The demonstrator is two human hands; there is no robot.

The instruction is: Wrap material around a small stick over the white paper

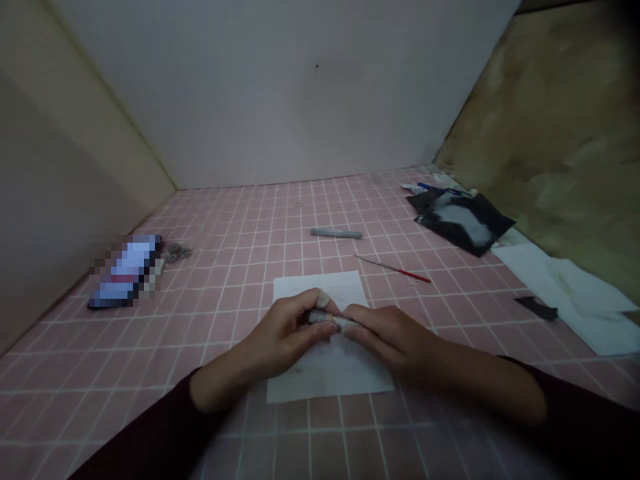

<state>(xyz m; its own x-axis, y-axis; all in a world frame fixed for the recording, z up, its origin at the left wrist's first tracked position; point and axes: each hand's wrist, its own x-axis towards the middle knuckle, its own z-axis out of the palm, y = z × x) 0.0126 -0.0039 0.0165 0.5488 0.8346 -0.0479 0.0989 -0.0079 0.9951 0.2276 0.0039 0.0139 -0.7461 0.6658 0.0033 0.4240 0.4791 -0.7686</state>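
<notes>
Tiles, pink with pale joints, form the work surface, which is closed in by plain walls at its far and left edges and by a brownish board along its right edge.

Loose white sheets lie overlapped along the right edge. A single sheet of paper lies flat near the middle of the near edge, directly under my hands. A crumpled black bag sits in the far right corner, with a few small tubes just behind it, too small to tell apart. A phone, its face blurred, lies close to the left edge.

My left hand and my right hand meet over the far half of the sheet of paper, wrists low, dark sleeves running back towards the near edge. Both are closed in a pinch on a small grey cylinder: thumb and fingertips of the left hand grip one end, fingertips of the right hand grip the other. The cylinder lies roughly level between them, above the paper. I cannot tell whether it touches the sheet.

A grey stick lies crosswise beyond the paper, towards the far edge. A thin rod with a red end lies slanted between that stick and the white sheets. A black scrap rests on the white sheets. Several small rings cluster just beside the phone's far corner.
</notes>
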